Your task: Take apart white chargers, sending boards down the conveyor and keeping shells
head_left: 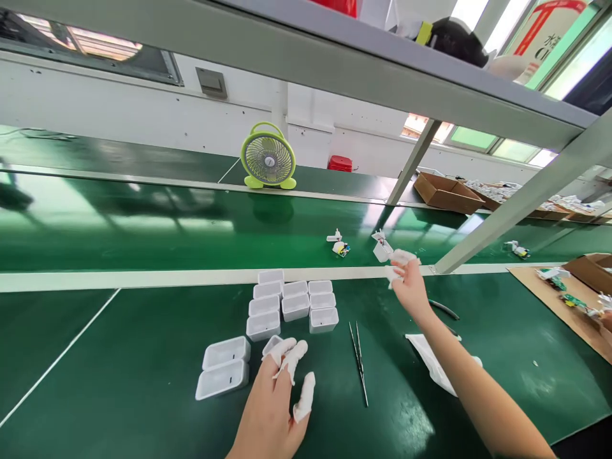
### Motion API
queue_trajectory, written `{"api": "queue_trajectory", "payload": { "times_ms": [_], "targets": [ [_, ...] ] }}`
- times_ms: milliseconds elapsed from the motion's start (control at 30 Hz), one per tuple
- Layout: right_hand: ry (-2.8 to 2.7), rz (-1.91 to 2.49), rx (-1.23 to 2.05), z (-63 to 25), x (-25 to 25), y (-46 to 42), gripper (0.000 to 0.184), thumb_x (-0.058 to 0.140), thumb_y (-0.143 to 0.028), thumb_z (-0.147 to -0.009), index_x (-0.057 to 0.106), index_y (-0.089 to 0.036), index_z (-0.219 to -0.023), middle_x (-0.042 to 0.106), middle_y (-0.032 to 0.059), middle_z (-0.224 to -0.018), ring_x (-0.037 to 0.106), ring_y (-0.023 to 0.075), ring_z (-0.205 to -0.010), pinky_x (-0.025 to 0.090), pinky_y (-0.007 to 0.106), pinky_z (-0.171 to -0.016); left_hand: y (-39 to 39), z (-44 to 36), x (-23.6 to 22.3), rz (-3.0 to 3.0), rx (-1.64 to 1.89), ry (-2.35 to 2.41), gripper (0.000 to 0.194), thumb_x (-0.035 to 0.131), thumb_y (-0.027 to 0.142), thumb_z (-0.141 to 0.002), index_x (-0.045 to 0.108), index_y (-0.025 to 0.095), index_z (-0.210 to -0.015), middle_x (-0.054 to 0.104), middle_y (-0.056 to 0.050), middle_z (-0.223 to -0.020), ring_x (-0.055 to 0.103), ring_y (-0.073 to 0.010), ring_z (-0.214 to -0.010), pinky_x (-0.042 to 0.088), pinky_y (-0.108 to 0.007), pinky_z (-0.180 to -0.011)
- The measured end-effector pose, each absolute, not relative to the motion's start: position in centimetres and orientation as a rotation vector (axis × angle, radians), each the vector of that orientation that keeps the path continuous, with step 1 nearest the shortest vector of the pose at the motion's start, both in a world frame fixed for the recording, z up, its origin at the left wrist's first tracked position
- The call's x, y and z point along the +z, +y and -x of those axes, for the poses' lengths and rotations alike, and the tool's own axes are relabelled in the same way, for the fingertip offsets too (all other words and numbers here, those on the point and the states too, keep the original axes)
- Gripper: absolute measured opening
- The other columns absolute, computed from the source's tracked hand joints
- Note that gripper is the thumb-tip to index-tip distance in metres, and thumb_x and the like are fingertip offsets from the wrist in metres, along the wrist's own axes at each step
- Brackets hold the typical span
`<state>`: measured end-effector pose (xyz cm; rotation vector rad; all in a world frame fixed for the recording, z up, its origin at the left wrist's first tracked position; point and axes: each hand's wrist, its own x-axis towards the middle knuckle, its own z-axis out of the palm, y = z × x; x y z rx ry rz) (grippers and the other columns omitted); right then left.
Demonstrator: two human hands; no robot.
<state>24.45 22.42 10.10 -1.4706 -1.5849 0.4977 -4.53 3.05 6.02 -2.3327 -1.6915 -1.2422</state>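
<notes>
Just under the left hand [275, 405], its fingers parted, a small white box [272, 345] is seen on the surface [157, 389]; light, stiff, slippery plastic is suggested, best held by opposite walls. Whether anything is gripped by the right hand [410, 285] cannot be told.

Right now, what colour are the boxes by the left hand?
White: the boxes by the left hand, best seen in the head view.

Located on green workbench [143, 395]: tweezers [362, 373], tips apart. Arranged left of tweezers: white boxes [323, 320], in groups. Located right of tweezers: dark tube [444, 309], white packet [428, 357]; farther right, cardboard sheet [586, 326].
</notes>
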Motion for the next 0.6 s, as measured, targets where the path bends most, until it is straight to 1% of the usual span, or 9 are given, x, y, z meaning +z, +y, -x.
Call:
{"api": "queue_trajectory", "payload": {
  "times_ms": [67,167,267,333,400,467,500,567,600],
  "targets": [
    [-1.701,1.401,0.516,-23.4,9.7,18.3,0.047,0.060,-0.033,-0.082,0.049,-0.023,-0.127,0.063,0.0137,-0.129,0.063,0.0271,-0.119,0.053,0.051,-0.099,3.0,4.8,5.6,2.370,-1.244,-1.676,0.046,0.052,0.018,-0.093,0.045,0.020,-0.138,0.057,-0.018,-0.124,0.062,-0.0328,-0.118,0.060,-0.044,-0.088],
    [-1.930,1.316,0.403,-22.4,9.2,13.6,0.035,0.059,-0.024,-0.086,0.056,-0.023,-0.121,0.065,0.0119,-0.123,0.062,0.0282,-0.118,0.050,0.055,-0.103,3.0,5.0,5.0,2.394,-1.210,-1.653,0.047,0.053,0.018,-0.093,0.045,0.020,-0.139,0.056,-0.018,-0.127,0.060,-0.0321,-0.119,0.059,-0.043,-0.088],
    [-2.267,1.107,0.298,-21.7,9.0,11.2,0.029,0.051,-0.015,-0.092,0.058,-0.023,-0.119,0.068,0.0111,-0.114,0.061,0.0270,-0.117,0.053,0.050,-0.098,3.3,5.1,4.8,2.282,-1.187,-1.680,0.040,0.054,0.020,-0.093,0.049,0.021,-0.132,0.056,-0.016,-0.123,0.059,-0.0321,-0.113,0.056,-0.046,-0.088],
    [-2.445,0.983,0.317,-21.3,8.8,10.3,0.023,0.049,-0.015,-0.093,0.060,-0.021,-0.112,0.070,0.0115,-0.106,0.064,0.0266,-0.107,0.055,0.045,-0.090,3.8,5.0,4.7,2.203,-1.196,-1.738,0.035,0.052,0.021,-0.093,0.051,0.021,-0.128,0.055,-0.016,-0.121,0.057,-0.0333,-0.112,0.052,-0.049,-0.089],
    [-2.549,1.009,0.322,-20.8,8.6,9.5,0.013,0.051,-0.021,-0.093,0.063,-0.018,-0.098,0.070,0.0106,-0.089,0.065,0.0250,-0.085,0.055,0.039,-0.075,4.3,5.0,4.8,2.183,-1.199,-1.783,0.035,0.049,0.022,-0.094,0.050,0.021,-0.129,0.053,-0.017,-0.122,0.054,-0.0344,-0.114,0.049,-0.052,-0.091],
    [-2.612,1.150,0.324,-20.5,8.3,8.7,0.017,0.056,-0.032,-0.091,0.063,-0.017,-0.091,0.067,0.0075,-0.075,0.061,0.0225,-0.068,0.050,0.034,-0.064,4.6,5.0,4.7,2.205,-1.189,-1.787,0.038,0.048,0.023,-0.095,0.047,0.022,-0.133,0.051,-0.017,-0.125,0.052,-0.0351,-0.117,0.047,-0.052,-0.092],
    [-2.652,1.216,0.343,-20.3,8.2,8.4,0.022,0.059,-0.038,-0.090,0.064,-0.017,-0.095,0.067,0.0067,-0.073,0.061,0.0223,-0.066,0.048,0.033,-0.062,4.7,5.0,4.6,2.210,-1.191,-1.776,0.040,0.048,0.024,-0.095,0.045,0.022,-0.135,0.051,-0.017,-0.126,0.051,-0.0353,-0.117,0.046,-0.052,-0.092],
    [-2.769,1.298,0.397,-20.0,8.3,8.0,0.035,0.060,-0.042,-0.089,0.063,-0.014,-0.109,0.069,0.0078,-0.078,0.064,0.0242,-0.069,0.046,0.033,-0.062,4.6,5.2,4.4,2.229,-1.195,-1.748,0.041,0.049,0.023,-0.095,0.045,0.021,-0.136,0.051,-0.019,-0.128,0.050,-0.0361,-0.118,0.045,-0.052,-0.092],
    [-2.825,1.334,0.418,-19.9,8.4,7.9,0.036,0.058,-0.040,-0.090,0.061,-0.014,-0.114,0.071,0.0090,-0.082,0.066,0.0252,-0.071,0.045,0.033,-0.063,4.5,5.3,4.3,2.248,-1.194,-1.730,0.042,0.050,0.023,-0.095,0.044,0.020,-0.136,0.050,-0.020,-0.129,0.050,-0.0363,-0.117,0.045,-0.053,-0.092]
  ]
}}
